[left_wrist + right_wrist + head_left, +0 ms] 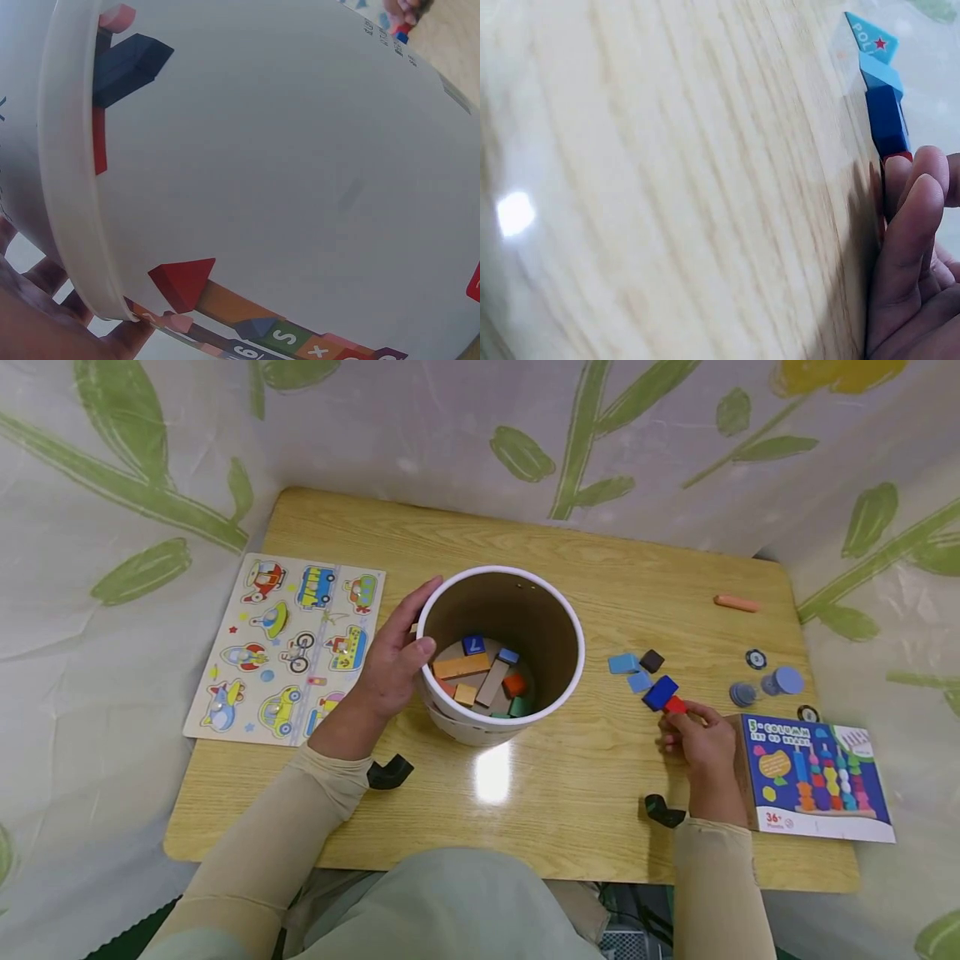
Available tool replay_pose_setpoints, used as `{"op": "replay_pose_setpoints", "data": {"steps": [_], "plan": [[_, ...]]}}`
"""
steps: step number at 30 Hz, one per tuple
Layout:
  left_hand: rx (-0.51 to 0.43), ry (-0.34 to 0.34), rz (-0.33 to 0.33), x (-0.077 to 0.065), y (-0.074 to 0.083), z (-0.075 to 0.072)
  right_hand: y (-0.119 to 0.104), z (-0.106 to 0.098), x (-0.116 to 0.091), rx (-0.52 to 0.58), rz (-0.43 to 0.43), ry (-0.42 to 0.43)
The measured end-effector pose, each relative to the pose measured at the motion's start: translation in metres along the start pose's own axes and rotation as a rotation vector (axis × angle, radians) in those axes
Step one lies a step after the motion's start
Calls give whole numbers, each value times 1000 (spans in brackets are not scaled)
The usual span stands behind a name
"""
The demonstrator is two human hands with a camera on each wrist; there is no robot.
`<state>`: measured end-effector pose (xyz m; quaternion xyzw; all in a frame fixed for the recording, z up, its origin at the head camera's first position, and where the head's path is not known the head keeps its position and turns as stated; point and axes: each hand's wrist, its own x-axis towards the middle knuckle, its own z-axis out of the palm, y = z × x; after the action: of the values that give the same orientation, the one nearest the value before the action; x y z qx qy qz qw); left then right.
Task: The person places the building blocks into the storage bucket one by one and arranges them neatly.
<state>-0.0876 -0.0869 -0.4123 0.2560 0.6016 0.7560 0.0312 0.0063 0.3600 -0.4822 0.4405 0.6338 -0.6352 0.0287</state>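
My left hand [390, 664] grips the rim of a round white bucket [491, 727], thumb at the edge and fingers along the outside. Several wooden blocks, among them an orange block [461, 666] and a blue one marked 7 [473, 645], lie on the bucket's floor. Over on the right, my right hand [701, 739] pinches a small red block [676, 704] close to the tabletop. Against it sits a dark blue block [661, 692], also visible in the right wrist view [887, 120]. Light blue blocks [623, 663] and a black block [652, 661] lie just beyond.
A picture puzzle board [281, 652] lies left of the bucket. Beside my right wrist is a boxed column toy [817, 777]. Blue cylinders [786, 681], a small black ring [756, 659] and an orange stick [737, 602] rest on the table [600, 827] at right.
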Motion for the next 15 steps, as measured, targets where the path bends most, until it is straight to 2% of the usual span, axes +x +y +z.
{"op": "replay_pose_setpoints", "data": {"steps": [4,9,12,15], "plan": [[1,-3,-6,0,-1,0,-5,1,-7,50,-14,-14],[-5,-1,-7,0,-1,0,-22,5,-21,50,-96,-47],[-3,0,4,0,0,0,-41,11,-35,34,-179,-103],[8,1,13,0,-1,0,-62,24,-58,33,-267,-204]]}}
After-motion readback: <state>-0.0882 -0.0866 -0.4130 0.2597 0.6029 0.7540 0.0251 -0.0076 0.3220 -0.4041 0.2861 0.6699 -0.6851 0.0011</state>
